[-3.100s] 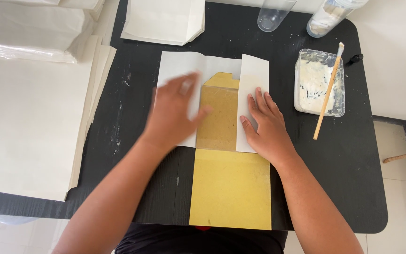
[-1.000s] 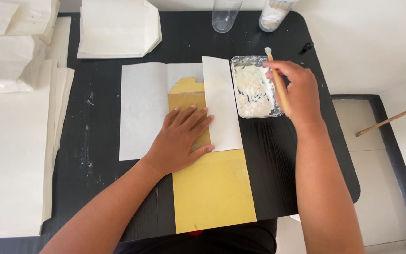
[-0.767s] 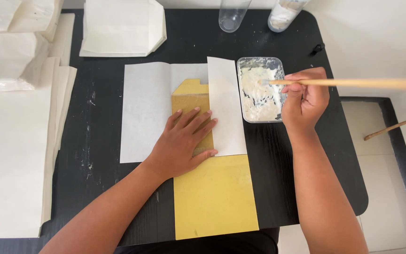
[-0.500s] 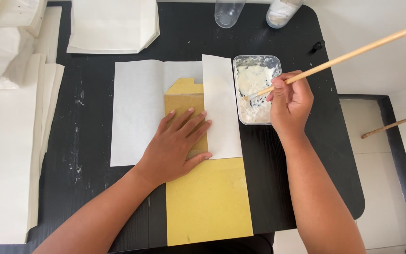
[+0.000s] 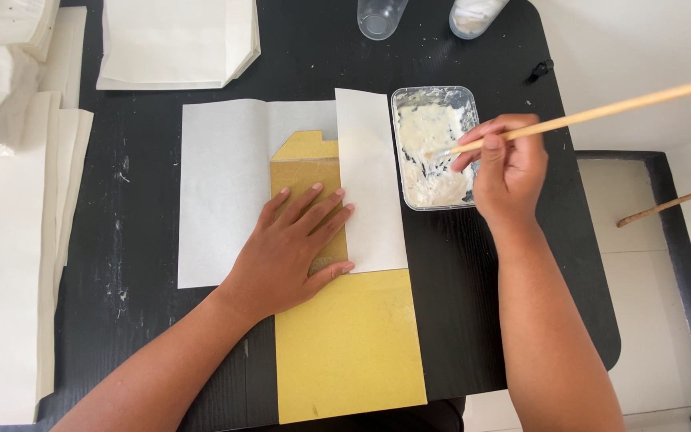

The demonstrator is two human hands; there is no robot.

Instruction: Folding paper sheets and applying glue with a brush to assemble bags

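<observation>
Brush (image 5: pixel 601 110) lowered toward paste tray (image 5: pixel 433 100), right hand (image 5: pixel 509 164) grip pinched on it, left hand (image 5: pixel 293 244) flat on yellow template (image 5: pixel 345 352).

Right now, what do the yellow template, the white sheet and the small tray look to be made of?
The yellow template looks like matte cardboard: stiff, flat, grainy surface. The white sheet seems thin matte paper, since one side is folded over cleanly. The small tray appears clear plastic with see-through walls, smeared with white paste. The brush handle in the right hand looks like plain wood.
</observation>
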